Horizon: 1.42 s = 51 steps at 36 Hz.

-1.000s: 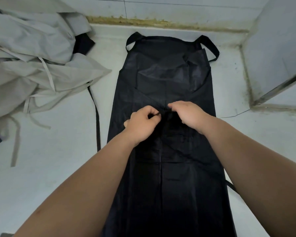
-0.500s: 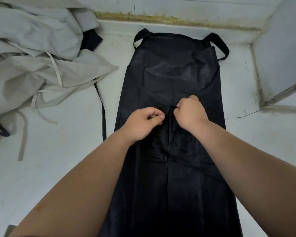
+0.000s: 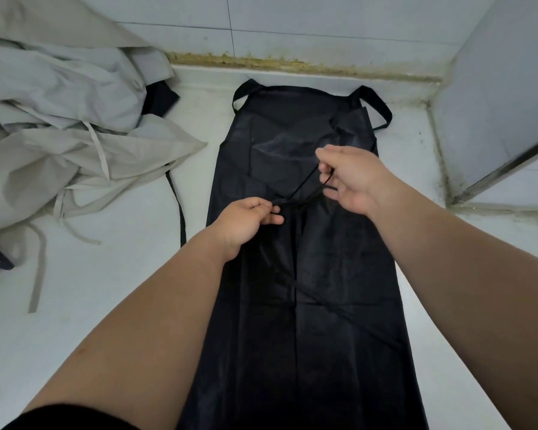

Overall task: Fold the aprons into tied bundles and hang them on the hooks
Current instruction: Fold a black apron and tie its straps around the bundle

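A long black apron (image 3: 305,305) lies flat on the white surface, folded lengthwise, its neck loops at the far end by the wall. At its middle my left hand (image 3: 246,220) pinches the black waist string (image 3: 305,193) where the strands cross. My right hand (image 3: 351,178) is raised a little farther and to the right, pinching a loop of the same string, which runs taut between both hands.
A heap of grey aprons (image 3: 59,125) with trailing ties fills the left side, with a dark piece (image 3: 160,99) tucked beneath. One black strap (image 3: 177,209) lies on the surface left of the apron. A tiled wall (image 3: 292,23) and a corner column (image 3: 494,97) bound the far and right sides.
My hands were close together over the apron's middle. Now my right hand has pulled up and to the right, drawing a loop of string out, while my left hand stays at the crossing.
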Motion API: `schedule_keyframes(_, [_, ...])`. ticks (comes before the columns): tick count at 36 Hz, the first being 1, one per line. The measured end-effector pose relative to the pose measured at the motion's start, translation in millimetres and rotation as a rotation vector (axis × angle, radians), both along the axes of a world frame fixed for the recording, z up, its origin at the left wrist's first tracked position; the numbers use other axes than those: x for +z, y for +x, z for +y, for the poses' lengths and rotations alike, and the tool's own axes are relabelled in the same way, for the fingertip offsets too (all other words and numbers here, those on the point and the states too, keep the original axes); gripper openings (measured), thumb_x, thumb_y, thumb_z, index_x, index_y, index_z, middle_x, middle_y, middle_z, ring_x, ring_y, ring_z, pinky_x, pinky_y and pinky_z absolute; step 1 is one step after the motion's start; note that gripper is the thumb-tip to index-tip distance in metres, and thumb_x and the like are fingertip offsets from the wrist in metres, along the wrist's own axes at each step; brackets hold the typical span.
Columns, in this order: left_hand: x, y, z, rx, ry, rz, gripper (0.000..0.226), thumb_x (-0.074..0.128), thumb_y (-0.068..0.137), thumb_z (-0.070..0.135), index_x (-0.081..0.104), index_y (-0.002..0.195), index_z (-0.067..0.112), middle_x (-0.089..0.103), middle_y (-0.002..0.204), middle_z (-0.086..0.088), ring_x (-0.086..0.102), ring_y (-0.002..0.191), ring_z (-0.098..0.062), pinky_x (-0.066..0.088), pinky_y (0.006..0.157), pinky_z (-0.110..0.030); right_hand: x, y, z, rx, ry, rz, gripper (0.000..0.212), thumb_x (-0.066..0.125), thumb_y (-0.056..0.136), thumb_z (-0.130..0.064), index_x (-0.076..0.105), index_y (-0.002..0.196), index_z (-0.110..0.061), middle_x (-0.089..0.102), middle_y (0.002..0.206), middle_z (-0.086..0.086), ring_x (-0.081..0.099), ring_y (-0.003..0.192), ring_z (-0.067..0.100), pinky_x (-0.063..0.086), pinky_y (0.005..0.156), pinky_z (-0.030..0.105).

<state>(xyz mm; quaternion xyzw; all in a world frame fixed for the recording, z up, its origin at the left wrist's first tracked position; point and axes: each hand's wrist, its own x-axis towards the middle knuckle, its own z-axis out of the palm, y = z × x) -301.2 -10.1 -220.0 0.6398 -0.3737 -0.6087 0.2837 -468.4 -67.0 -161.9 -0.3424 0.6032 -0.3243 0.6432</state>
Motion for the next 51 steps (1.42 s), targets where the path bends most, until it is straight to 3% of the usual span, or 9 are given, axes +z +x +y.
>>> schedule_keyframes(9, [1.8,-2.4,-4.4,0.095,0.079,0.05,0.022,0.04,0.103,0.02,0.056,0.088,0.016,0.074,0.078,0.007,0.061,0.111,-0.015,0.035,0.099,-0.026,28.3,-36.9,-11.4,-0.569,0.02,-0.384,0.014,0.063,0.088,-0.015,0.055,0.077,-0.015,0.043,0.046,-0.005,0.039,0.036,0.008,0.048,0.052,0.019])
schedule_keyframes(14, [11.3,-5.0,-5.4,0.177,0.096,0.101,0.021,0.038,0.104,0.017,0.05,0.087,0.014,0.073,0.073,0.01,0.059,0.108,-0.017,0.033,0.104,-0.027,39.4,-58.5,-6.6,-0.916,-0.05,-0.33,0.039,0.056,0.091,-0.031,0.047,0.126,-0.016,0.046,0.12,0.005,0.053,0.088,0.014,0.054,0.077,0.029])
schedule_keyframes(18, [15.0,-10.7,-4.8,0.148,0.108,0.037,0.023,0.036,0.105,0.02,0.05,0.087,0.017,0.07,0.092,0.003,0.058,0.098,-0.007,0.028,0.09,-0.023,19.6,-61.2,3.5,-0.706,-0.297,0.354,0.08,0.057,0.087,-0.035,0.011,0.152,-0.02,0.02,0.156,0.002,0.026,0.141,0.021,0.026,0.115,0.041])
schedule_keyframes(25, [15.3,-8.5,-4.6,0.149,0.101,-0.027,0.019,0.044,0.102,0.02,0.055,0.086,0.018,0.068,0.075,0.004,0.059,0.081,-0.004,0.032,0.067,-0.019,5.5,-71.2,29.5,-0.376,-0.294,0.85,0.073,0.048,0.094,-0.028,0.005,0.151,-0.011,0.03,0.151,0.012,0.034,0.136,0.029,0.031,0.105,0.037])
schedule_keyframes(29, [19.1,-8.8,-7.1,0.167,0.072,-0.051,0.019,0.05,0.099,0.02,0.056,0.081,0.021,0.061,0.074,0.005,0.057,0.076,-0.006,0.034,0.063,-0.021,-5.7,-43.6,38.6,0.18,-0.322,0.888,0.048,0.053,0.093,-0.024,0.043,0.138,-0.013,0.057,0.129,0.011,0.051,0.12,0.027,0.037,0.091,0.025])
schedule_keyframes(34, [25.7,5.0,-7.6,0.189,0.039,-0.062,0.014,0.051,0.098,0.022,0.058,0.085,0.024,0.056,0.072,0.008,0.057,0.07,-0.007,0.039,0.072,-0.025,-26.3,-12.7,53.6,0.769,-0.14,0.851,0.064,0.055,0.094,-0.033,0.025,0.15,-0.023,0.019,0.156,0.009,0.034,0.137,0.025,0.029,0.109,0.028])
schedule_keyframes(39, [29.8,40.3,-4.7,0.39,-0.016,-0.112,0.016,0.049,0.098,0.017,0.055,0.083,0.02,0.051,0.076,0.001,0.042,0.055,-0.013,0.046,0.066,-0.03,-35.3,-3.6,55.0,0.839,-0.099,1.051,0.059,0.044,0.098,-0.031,0.019,0.151,-0.022,0.005,0.157,0.011,0.034,0.135,0.031,0.032,0.11,0.037])
schedule_keyframes(46, [26.6,89.8,8.7,0.474,-0.156,-0.764,0.02,0.038,0.099,0.026,0.058,0.1,0.031,0.062,0.102,-0.002,0.055,0.095,-0.029,0.043,0.093,-0.041,-40.6,8.1,57.9,0.832,-0.093,1.185,0.06,0.046,0.095,-0.022,0.019,0.149,-0.019,0.015,0.152,0.013,0.039,0.127,0.033,0.033,0.103,0.036])
schedule_keyframes(51, [37.3,106.0,14.3,0.391,-0.058,-1.195,0.034,0.039,0.099,0.021,0.059,0.122,0.036,0.049,0.131,-0.007,0.033,0.125,-0.031,0.025,0.099,-0.044,-40.6,12.4,59.9,0.826,-0.082,1.206,0.063,0.046,0.095,-0.019,0.017,0.15,-0.018,0.014,0.152,0.013,0.039,0.127,0.034,0.034,0.104,0.037])
